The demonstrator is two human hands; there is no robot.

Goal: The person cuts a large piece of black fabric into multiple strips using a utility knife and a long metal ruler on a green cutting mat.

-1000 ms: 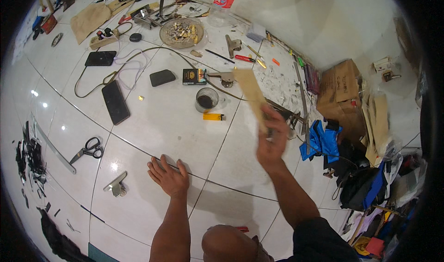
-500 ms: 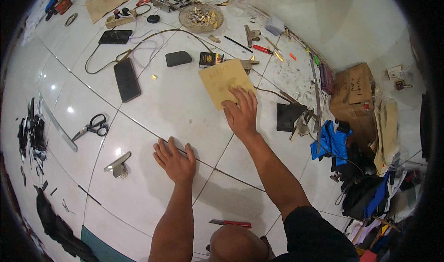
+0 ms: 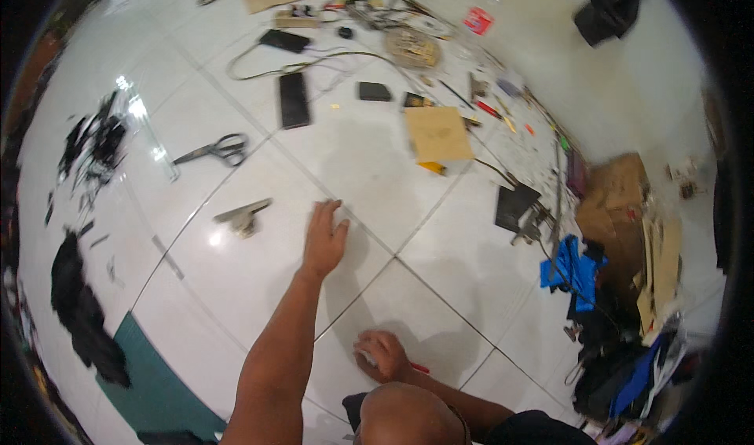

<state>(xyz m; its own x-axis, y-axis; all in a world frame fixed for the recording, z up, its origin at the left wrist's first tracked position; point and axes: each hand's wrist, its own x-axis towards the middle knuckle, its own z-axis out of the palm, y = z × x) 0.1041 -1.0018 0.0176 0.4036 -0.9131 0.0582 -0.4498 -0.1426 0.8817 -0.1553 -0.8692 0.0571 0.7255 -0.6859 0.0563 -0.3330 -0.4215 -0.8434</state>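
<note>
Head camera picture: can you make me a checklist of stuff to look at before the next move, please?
1. Bare left hand empty: ok, nothing shows in it.
2. Silver metal clip apart from that hand: ok.
3. Black-handled metal scissors away from both hands: ok.
4. Small yellow-orange lighter uncovered: not ok, the tan square card partly hides it.
5. Bare right hand clear of the slim red object: cannot tell, mostly hidden.

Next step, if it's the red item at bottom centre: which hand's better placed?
Probably the right hand: it sits low, right by the red item, partly blocking it from view. The left hand is farther forward, with the metal clip to its left.
</note>
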